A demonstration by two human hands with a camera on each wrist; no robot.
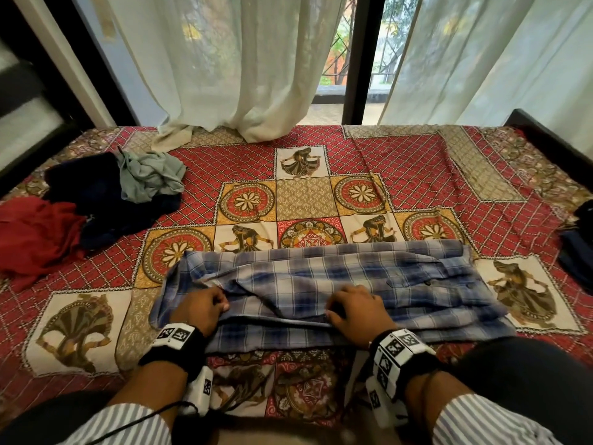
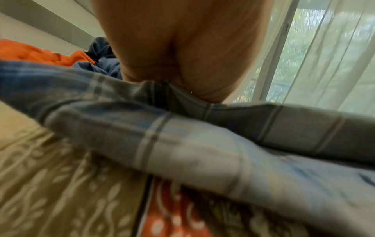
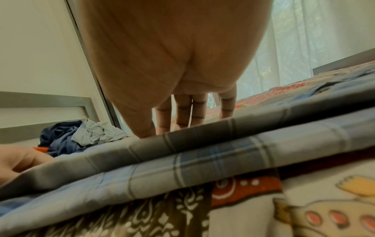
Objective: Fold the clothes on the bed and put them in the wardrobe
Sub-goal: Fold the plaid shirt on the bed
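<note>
Legibly unlabelled plaid shirt (image 1: 337,284), left hand (image 1: 200,308) pinching it, right hand (image 1: 359,309) flat atop.

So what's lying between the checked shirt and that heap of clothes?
Only patterned bedspread, head view; nothing lies between the checked shirt and heap of clothes.

Head view high, facing window; wrist views low, close, sharing plaid shirt (image 1: 321,284).

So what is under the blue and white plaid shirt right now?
The blue and white plaid shirt lies on the red patterned bedsheet, which shows all round it. Whether anything else lies beneath it cannot be seen: the shirt's layers and both hands cover that.
</note>
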